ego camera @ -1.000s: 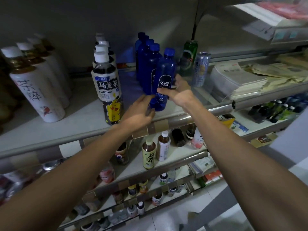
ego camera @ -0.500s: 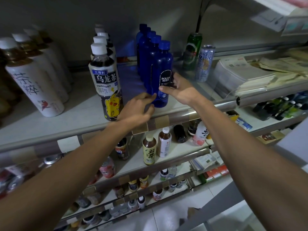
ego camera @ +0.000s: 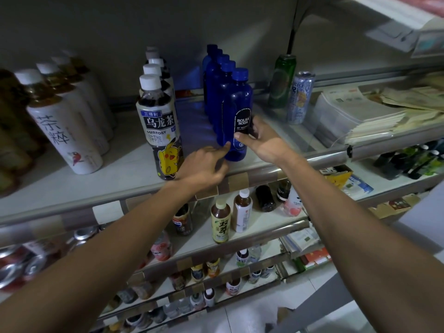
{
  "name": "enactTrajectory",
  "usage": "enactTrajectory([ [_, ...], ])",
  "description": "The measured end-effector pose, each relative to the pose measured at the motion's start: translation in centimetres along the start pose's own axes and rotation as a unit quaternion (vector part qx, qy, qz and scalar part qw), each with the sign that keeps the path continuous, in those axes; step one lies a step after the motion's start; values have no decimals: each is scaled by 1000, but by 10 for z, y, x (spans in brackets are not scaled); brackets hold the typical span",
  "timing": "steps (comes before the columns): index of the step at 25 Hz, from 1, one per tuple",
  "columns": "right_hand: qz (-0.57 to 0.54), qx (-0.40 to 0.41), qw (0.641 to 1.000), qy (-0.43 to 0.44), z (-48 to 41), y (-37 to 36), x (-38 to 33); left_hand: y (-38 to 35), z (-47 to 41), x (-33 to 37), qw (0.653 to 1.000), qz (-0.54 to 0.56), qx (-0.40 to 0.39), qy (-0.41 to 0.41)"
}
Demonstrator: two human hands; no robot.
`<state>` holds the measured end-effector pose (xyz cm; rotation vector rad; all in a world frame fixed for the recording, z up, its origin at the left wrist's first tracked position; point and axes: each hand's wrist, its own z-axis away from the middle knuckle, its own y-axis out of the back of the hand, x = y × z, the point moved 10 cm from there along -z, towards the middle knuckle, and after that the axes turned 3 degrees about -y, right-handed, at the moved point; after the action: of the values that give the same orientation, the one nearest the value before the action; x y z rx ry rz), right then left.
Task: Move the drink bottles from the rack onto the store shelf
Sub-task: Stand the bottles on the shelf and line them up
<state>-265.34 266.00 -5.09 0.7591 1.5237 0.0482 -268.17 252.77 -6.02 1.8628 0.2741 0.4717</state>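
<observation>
Well, at the far left of the top shelf [ego camera: 108, 183] a row of white-labelled tea bottles [ego camera: 64, 131] runs back toward the wall. Beside it is a row of dark oolong tea bottles [ego camera: 158, 126] with white caps; the front one has a yellow cartoon on its label.

Next comes the left hand [ego camera: 204, 167], reaching over the shelf's front rail. Its grip is loose and has hold of nothing: the forefinger stretches out and touches the lower left side of the front blue bottle [ego camera: 236, 99], while the other fingers hang half curled.

That bottle, labelled Bolsa Soda, stands upright on the top shelf near the front edge. It heads a line of blue bottles [ego camera: 211, 68] that goes straight back behind it.

The right hand [ego camera: 269, 143] has the front bottle in its grip. The thumb lies across the lower front under the label, and the fingers wrap round the right side.

Further right stand a green can [ego camera: 282, 80] and a silver can [ego camera: 300, 97], close together, and then a stack of papers [ego camera: 355, 111]. Below, the lower shelves [ego camera: 259, 224] carry scattered small bottles, some upright and some lying down.
</observation>
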Motion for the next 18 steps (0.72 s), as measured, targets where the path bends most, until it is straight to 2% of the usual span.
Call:
enactTrajectory([
  [3,11,19,1000,-22,6,-3,4,4,-1,1,999,-33,3,11],
  [6,93,100,990,-34,21,1,10,2,4,1,999,-35,-4,1],
  [8,106,116,986,-53,34,-3,13,1,7,-1,1000,-21,-15,-1],
  [10,106,119,985,-63,46,-8,12,2,10,-4,999,-19,-27,5],
  [15,208,110,972,-28,76,-20,-12,15,27,8,998,-39,-36,-14],
  [18,233,109,966,-26,94,-28,-28,32,46,10,999,-33,-34,-24],
])
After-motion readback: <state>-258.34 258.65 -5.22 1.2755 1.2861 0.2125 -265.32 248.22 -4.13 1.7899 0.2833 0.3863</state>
